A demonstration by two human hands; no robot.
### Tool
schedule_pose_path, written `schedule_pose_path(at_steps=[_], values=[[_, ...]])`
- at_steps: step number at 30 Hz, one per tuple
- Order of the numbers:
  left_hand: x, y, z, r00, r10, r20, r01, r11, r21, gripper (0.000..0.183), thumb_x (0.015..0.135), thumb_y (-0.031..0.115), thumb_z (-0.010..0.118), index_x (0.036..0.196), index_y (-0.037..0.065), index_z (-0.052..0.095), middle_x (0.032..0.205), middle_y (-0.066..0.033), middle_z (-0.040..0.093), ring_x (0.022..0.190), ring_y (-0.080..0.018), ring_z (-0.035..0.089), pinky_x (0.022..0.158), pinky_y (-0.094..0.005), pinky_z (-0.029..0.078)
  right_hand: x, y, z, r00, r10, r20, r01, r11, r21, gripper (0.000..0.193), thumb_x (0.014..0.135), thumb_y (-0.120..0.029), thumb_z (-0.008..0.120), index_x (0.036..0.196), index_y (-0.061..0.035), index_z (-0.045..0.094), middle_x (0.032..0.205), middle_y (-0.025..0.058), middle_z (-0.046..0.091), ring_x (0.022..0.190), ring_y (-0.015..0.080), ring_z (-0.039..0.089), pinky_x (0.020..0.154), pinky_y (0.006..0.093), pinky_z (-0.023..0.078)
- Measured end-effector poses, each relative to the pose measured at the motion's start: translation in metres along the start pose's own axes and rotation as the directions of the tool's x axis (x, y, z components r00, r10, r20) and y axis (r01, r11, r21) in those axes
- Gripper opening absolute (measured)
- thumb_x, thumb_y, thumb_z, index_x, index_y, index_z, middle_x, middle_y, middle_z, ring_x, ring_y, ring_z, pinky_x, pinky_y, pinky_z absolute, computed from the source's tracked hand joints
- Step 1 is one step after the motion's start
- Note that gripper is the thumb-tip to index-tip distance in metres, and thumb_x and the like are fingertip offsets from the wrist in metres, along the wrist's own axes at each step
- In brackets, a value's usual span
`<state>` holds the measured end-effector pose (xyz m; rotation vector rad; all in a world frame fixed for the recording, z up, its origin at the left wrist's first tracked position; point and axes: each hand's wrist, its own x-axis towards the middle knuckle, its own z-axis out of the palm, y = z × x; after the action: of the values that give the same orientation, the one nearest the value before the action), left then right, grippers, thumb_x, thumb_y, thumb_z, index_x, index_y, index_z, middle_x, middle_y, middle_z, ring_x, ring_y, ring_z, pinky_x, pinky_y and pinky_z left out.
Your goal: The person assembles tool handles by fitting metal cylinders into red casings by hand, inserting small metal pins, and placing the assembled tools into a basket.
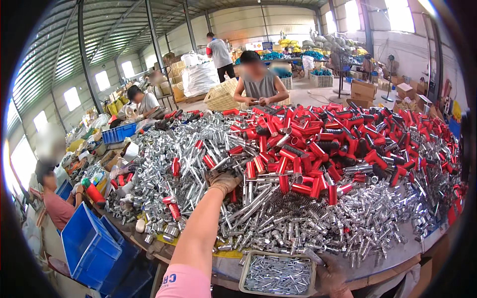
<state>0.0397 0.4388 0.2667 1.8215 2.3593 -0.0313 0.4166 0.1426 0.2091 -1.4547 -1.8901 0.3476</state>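
Note:
My left hand [224, 183], in a dirty work glove, reaches into a big heap of silver metal parts [174, 144]. Its fingers curl down among the metal rods and tubes, and what they grip is hidden. At the near table edge is my right hand [332, 279], gloved and partly in shadow, closed around a short metal tube [313, 256]. Just left of it sits a pale plastic tray [243, 283] filled with thin metal pins [278, 274]. Red-and-black handles [318, 149] are piled beyond and right of my left hand.
Loose springs [288, 206] and small metal fittings [357, 228] cover the table's right side. Blue crates [92, 248] stand at the left. Across the table, a person in a grey top [261, 87] handles a part. Another person in pink [59, 208] works at the left.

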Motion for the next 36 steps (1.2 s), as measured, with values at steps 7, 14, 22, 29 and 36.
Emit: schedule_pose_path(at_steps=[7, 14, 22, 29, 36], values=[[0.008, 0.037, 0.006, 0.969, -0.247, -0.004, 0.246, 0.965, -0.096, 0.092, 0.080, 0.081, 0.022, 0.149, 0.022, 0.029, 0.158, -0.0066, 0.014, 0.146, -0.0350, 0.003, 0.110, -0.0638, -0.009, -0.029, 0.035, 0.029, 0.974, 0.204, 0.103, -0.221, 0.955, 0.199, 0.039, 0.092, -0.022, 0.059, 0.128, -0.0065, 0.055, 0.099, 0.0113, 0.066, 0.087, 0.0219, 0.062, 0.074, 0.0326, 0.049], [0.026, 0.037, 0.021, 0.932, -0.362, -0.036, 0.323, 0.869, -0.375, 0.086, 0.083, 0.071, 0.035, 0.144, 0.011, 0.040, 0.155, -0.0199, 0.021, 0.144, -0.0436, 0.006, 0.112, -0.0577, -0.008, -0.031, 0.051, 0.043, 0.979, 0.189, 0.080, -0.200, 0.967, 0.155, 0.036, 0.093, -0.021, 0.059, 0.127, -0.0130, 0.058, 0.061, -0.0029, 0.051, 0.052, 0.0091, 0.045, 0.047, 0.0304, 0.038], [0.074, 0.080, 0.041, 0.916, -0.400, -0.029, 0.344, 0.821, -0.456, 0.082, 0.084, 0.067, 0.037, 0.150, 0.020, 0.025, 0.157, -0.0123, 0.018, 0.143, -0.0407, 0.015, 0.113, -0.0584, 0.008, -0.022, 0.033, 0.020, 0.876, 0.420, 0.236, -0.481, 0.789, 0.382, 0.036, 0.093, -0.017, 0.057, 0.128, -0.0093, 0.058, 0.063, -0.0030, 0.050, 0.052, 0.0084, 0.046, 0.047, 0.0283, 0.038], [0.183, -0.076, 0.109, 0.780, -0.278, -0.560, 0.130, 0.948, -0.291, 0.055, 0.096, 0.042, 0.027, 0.131, 0.007, 0.052, 0.135, -0.0202, 0.051, 0.123, -0.0378, 0.050, 0.108, -0.0474, 0.034, -0.006, -0.004, 0.012, 0.890, 0.297, 0.345, -0.424, 0.818, 0.389, 0.035, 0.093, -0.018, 0.056, 0.125, -0.0047, 0.059, 0.091, 0.0100, 0.064, 0.086, 0.0206, 0.060, 0.076, 0.0330, 0.049], [0.004, 0.023, 0.007, 0.894, -0.236, -0.380, 0.245, 0.969, -0.026, 0.074, 0.086, 0.067, 0.033, 0.129, 0.013, 0.059, 0.143, -0.0088, 0.048, 0.140, -0.0316, 0.032, 0.113, -0.0570, 0.012, -0.003, -0.019, -0.021, 0.967, 0.178, 0.183, -0.202, 0.971, 0.125, 0.036, 0.089, -0.018, 0.061, 0.122, -0.0048, 0.059, 0.092, 0.0173, 0.067, 0.081, 0.0254, 0.064, 0.073, 0.0336, 0.050]])
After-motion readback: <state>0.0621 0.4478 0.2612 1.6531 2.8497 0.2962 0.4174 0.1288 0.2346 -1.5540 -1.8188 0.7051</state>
